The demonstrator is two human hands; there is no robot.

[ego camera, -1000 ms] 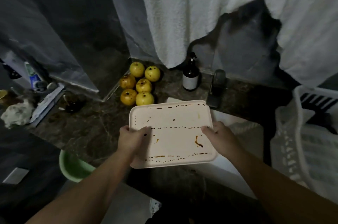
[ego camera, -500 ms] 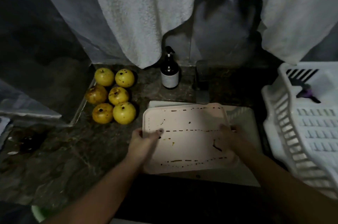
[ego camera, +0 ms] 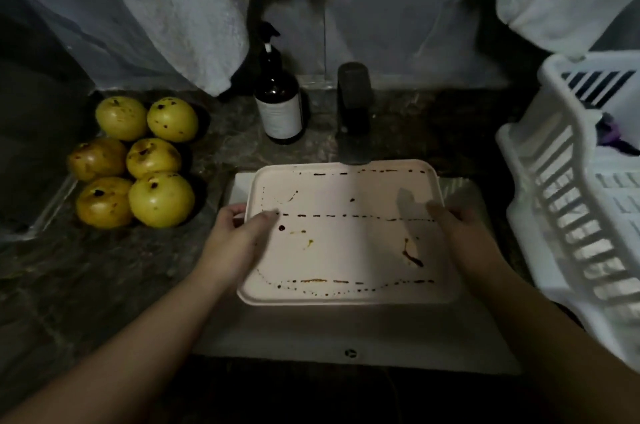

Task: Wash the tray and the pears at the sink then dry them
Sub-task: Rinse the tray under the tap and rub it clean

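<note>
Head view: tray (ego camera: 346,236), pale pink w/ dark sauce streaks, is held roughly level over the white sink (ego camera: 311,344), far edge just below the black faucet (ego camera: 354,115). Left hand (ego camera: 239,240) grips the tray's left edge: thumb on top of the tray surface, fingers curled round the rim. Right hand (ego camera: 464,233) grips the right edge, thumb on top pointing inward, other fingers hidden under the tray; forearms enter from the bottom corners, angled inward. Six pears (ego camera: 138,160), yellow w/ dark spots, sit clustered on the dark stone counter (ego camera: 86,285), left of the sink, apart from the tray. Brown pump bottle (ego camera: 278,104) stands left of the faucet. White rack (ego camera: 581,201) sits at right. White towel (ego camera: 180,7) hangs behind.
</note>
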